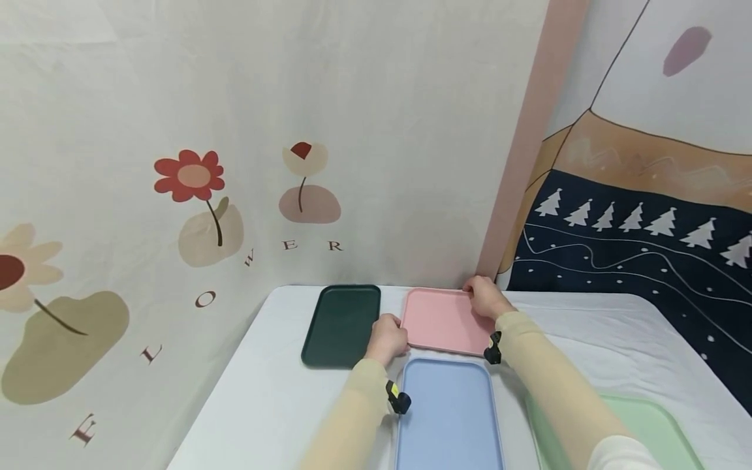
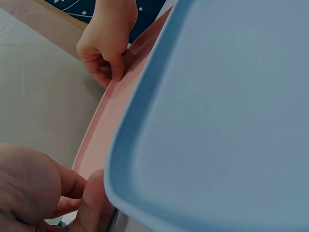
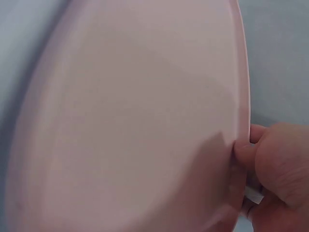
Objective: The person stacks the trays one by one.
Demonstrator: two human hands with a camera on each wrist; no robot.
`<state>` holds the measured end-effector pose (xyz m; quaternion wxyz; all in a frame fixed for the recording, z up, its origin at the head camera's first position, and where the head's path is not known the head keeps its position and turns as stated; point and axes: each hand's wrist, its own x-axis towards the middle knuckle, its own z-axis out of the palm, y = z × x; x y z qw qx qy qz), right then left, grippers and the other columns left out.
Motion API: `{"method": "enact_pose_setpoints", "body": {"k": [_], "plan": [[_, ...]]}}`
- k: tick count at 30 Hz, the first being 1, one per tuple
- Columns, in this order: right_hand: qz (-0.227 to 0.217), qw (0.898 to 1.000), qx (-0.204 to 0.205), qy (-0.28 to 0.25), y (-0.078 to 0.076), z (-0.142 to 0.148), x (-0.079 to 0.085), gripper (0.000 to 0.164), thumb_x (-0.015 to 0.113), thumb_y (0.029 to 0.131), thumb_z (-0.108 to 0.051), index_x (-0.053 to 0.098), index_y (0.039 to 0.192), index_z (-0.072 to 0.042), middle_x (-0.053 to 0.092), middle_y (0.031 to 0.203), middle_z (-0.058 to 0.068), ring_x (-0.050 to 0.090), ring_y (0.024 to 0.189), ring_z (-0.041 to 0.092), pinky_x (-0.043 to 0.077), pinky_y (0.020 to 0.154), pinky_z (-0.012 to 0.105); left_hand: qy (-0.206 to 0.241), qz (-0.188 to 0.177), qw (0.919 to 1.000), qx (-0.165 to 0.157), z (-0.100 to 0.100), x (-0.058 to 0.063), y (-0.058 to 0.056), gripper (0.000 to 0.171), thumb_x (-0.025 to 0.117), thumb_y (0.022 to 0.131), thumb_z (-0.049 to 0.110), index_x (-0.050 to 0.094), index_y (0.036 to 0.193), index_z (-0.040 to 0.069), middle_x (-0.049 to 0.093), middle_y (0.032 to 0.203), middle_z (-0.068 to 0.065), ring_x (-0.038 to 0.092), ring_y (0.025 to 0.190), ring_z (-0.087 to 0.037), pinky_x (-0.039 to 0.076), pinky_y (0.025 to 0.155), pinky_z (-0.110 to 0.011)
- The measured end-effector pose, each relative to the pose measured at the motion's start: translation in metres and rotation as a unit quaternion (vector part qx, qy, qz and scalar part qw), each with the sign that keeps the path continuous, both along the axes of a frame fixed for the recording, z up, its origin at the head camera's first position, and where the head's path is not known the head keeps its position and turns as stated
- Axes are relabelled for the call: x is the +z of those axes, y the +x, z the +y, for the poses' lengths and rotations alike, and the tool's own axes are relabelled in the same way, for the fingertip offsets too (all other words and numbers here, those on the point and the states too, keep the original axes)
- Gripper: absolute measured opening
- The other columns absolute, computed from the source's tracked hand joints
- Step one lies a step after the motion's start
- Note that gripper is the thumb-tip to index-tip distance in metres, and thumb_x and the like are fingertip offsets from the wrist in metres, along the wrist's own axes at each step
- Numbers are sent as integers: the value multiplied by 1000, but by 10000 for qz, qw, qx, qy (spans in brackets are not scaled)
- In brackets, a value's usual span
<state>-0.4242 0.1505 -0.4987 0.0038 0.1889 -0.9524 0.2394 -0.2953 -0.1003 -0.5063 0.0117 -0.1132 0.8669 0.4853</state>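
A pink tray (image 1: 443, 320) lies at the back of the white table, its long side near the wall. My right hand (image 1: 487, 297) pinches its rim near the far right corner; the right wrist view shows the thumb over the rim of the pink tray (image 3: 145, 111). At the tray's left end my left hand (image 1: 388, 338) grips the edge with curled fingers; in the left wrist view part of that left hand (image 2: 34, 188) passes behind a blue tray's corner. The blue tray (image 1: 449, 414) lies in front, below both hands.
Left of the pink tray is a dark green tray (image 1: 343, 326), close to my left hand. A light green tray (image 1: 640, 424) sits at the front right, partly under my right forearm. Behind the white table (image 1: 252, 391) hangs a printed cloth wall (image 1: 399, 130).
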Motion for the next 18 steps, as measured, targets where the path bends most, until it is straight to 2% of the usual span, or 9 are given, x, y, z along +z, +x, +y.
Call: {"method": "enact_pose_setpoints", "body": {"k": [4, 8, 18], "plan": [[66, 10000, 49, 30, -1, 2, 6, 24, 62, 93, 13, 76, 109, 4, 73, 105, 18, 68, 101, 33, 56, 97, 52, 64, -10, 10000, -6, 1, 3, 2, 10, 58, 99, 1, 65, 105, -3, 64, 80, -11, 68, 58, -14, 54, 54, -25], [123, 9999, 90, 55, -2, 4, 12, 24, 61, 92, 13, 77, 108, 3, 74, 104, 16, 68, 99, 32, 57, 96, 52, 24, 64, 9999, -119, 2, 13, 6, 8, 57, 99, 2, 63, 104, -1, 65, 78, -10, 69, 62, -15, 52, 57, -27], [-47, 9997, 158, 179, 7, 7, 33, 22, 61, 97, 9, 76, 112, 2, 73, 106, 15, 67, 99, 30, 56, 98, 51, -110, 168, 9995, -231, -7, 32, 7, 16, 57, 97, 2, 64, 110, -3, 68, 71, -7, 71, 62, -17, 49, 60, -26]]}}
